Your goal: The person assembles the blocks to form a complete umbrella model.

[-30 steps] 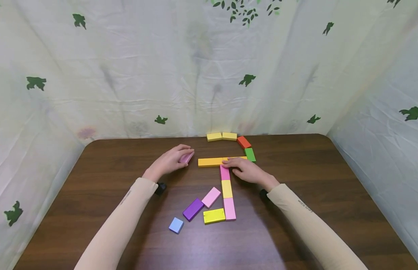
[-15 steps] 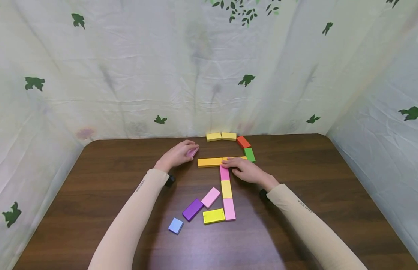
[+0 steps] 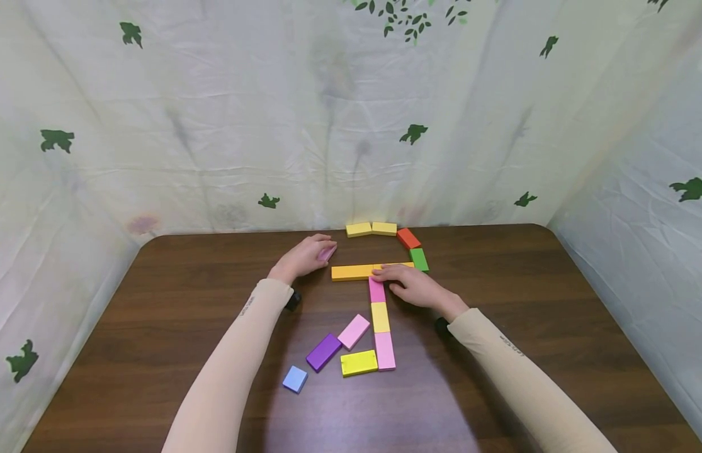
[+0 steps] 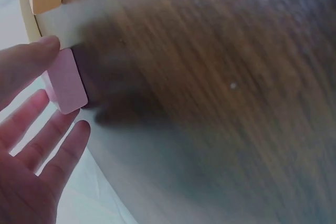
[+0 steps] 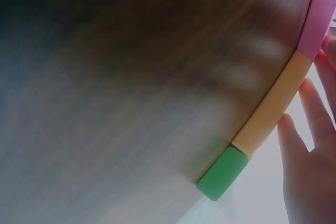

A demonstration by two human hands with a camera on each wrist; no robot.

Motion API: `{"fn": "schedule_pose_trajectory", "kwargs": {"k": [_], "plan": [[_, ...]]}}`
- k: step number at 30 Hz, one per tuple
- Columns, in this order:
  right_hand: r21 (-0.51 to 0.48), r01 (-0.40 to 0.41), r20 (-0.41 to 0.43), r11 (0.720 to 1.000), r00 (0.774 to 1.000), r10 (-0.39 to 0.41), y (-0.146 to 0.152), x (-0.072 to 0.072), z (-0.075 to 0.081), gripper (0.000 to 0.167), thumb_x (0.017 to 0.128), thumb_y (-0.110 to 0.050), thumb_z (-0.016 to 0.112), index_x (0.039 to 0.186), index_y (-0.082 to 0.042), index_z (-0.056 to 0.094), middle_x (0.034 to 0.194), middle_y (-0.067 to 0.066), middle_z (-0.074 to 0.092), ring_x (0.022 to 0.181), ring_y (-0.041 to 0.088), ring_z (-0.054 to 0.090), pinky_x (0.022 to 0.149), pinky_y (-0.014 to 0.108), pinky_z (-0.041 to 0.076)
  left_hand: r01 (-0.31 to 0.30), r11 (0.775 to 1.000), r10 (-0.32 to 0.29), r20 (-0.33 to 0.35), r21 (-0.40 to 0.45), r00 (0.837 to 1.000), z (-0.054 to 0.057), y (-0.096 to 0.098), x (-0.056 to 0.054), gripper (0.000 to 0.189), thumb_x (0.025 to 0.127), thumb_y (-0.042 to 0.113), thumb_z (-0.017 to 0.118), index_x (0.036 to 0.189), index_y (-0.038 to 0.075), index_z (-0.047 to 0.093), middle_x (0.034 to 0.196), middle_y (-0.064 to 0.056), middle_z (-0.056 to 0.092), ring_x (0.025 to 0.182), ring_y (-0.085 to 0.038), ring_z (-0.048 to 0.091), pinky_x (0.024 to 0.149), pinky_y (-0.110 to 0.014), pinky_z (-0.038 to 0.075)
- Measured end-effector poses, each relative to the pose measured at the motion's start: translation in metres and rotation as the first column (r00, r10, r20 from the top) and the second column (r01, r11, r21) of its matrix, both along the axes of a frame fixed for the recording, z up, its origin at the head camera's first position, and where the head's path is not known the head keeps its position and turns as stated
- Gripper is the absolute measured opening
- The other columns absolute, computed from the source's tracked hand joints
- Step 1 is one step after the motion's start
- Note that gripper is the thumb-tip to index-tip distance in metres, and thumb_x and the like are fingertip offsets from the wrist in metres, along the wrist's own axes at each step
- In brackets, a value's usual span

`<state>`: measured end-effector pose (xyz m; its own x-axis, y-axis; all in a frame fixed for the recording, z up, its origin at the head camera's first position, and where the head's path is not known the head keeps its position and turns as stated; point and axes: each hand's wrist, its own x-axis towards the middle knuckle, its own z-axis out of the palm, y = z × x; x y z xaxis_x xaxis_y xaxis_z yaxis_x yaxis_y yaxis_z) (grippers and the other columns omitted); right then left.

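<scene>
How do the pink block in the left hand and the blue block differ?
The pink block is pinched in the left hand; the blue block lies on the table, untouched. The pink block is nearer the table's far edge than the blue block. The pink block looks oblong; the blue block's top looks nearly square. Both look plain-coloured.

On the table [image 3: 158, 327], four blocks [image 3: 324, 352] lie left of a block column [image 3: 380, 318].

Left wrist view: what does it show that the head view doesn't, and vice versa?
Only the left wrist view: the palm side of the left hand.
Only the head view: the right hand, the purple rectangular block and the blue square block.
Both: the left hand, the pale pink rectangular block it pinches and the brown wood-grained table.
</scene>
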<state>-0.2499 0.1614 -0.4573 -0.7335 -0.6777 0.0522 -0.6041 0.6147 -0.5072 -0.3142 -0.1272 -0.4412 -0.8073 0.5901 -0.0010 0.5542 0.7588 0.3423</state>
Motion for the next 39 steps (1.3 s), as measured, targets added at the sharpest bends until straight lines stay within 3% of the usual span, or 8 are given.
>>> {"fn": "schedule_pose_trajectory", "kwargs": {"k": [7, 14, 23, 29, 39], "plan": [[-0.011, -0.008, 0.004, 1.0, 1.0, 0.009, 0.0, 0.0, 0.0, 0.04, 0.092, -0.001, 0.055, 0.132, -0.006, 0.059, 0.136, 0.009, 0.054, 0.131, 0.026, 0.043, 0.105, 0.043, 0.034, -0.014, 0.999, 0.015, -0.024, 0.036, 1.0, 0.0, -0.002, 0.006, 0.045, 0.088, 0.006, 0.066, 0.13, -0.006, 0.055, 0.136, -0.021, 0.047, 0.122, -0.034, 0.048, 0.103, -0.042, 0.037], [-0.013, -0.01, 0.01, 1.0, 1.0, 0.01, 0.001, -0.002, -0.001, 0.04, 0.092, 0.0, 0.054, 0.132, -0.007, 0.059, 0.136, 0.009, 0.054, 0.131, 0.026, 0.042, 0.106, 0.043, 0.034, 0.009, 1.0, -0.008, -0.126, 0.006, 0.992, 0.001, 0.0, 0.017, 0.032, 0.093, 0.006, 0.059, 0.124, -0.001, 0.063, 0.124, -0.018, 0.057, 0.112, -0.031, 0.056, 0.094, -0.042, 0.045], [-0.022, -0.017, 0.016, 1.0, 1.0, 0.017, 0.001, -0.001, 0.001, 0.04, 0.092, 0.001, 0.054, 0.131, -0.005, 0.059, 0.136, 0.011, 0.054, 0.131, 0.027, 0.042, 0.106, 0.043, 0.034, -0.032, 0.998, 0.027, -0.112, -0.046, 0.993, 0.0, 0.009, 0.014, 0.037, 0.094, 0.008, 0.057, 0.13, 0.001, 0.058, 0.131, -0.018, 0.055, 0.118, -0.032, 0.054, 0.098, -0.044, 0.042], [-0.043, -0.039, -0.005, 0.998, 0.999, 0.039, 0.002, -0.001, 0.002, 0.04, 0.09, 0.003, 0.053, 0.129, -0.002, 0.06, 0.135, 0.012, 0.055, 0.13, 0.028, 0.044, 0.105, 0.043, 0.034, -0.069, 0.994, 0.064, -0.056, -0.089, 0.996, 0.001, 0.016, 0.009, 0.04, 0.095, 0.008, 0.055, 0.135, 0.002, 0.054, 0.138, -0.017, 0.05, 0.125, -0.032, 0.048, 0.103, -0.045, 0.037], [-0.048, -0.034, 0.007, 0.998, 0.999, 0.035, 0.001, -0.001, 0.002, 0.04, 0.091, 0.003, 0.052, 0.13, -0.003, 0.059, 0.135, 0.012, 0.054, 0.13, 0.028, 0.043, 0.105, 0.044, 0.034, -0.078, 0.987, 0.071, -0.054, -0.139, 0.996, 0.004, 0.022, 0.004, 0.046, 0.096, 0.008, 0.051, 0.142, 0.003, 0.045, 0.144, -0.016, 0.043, 0.129, -0.032, 0.043, 0.104, -0.046, 0.035]]}}
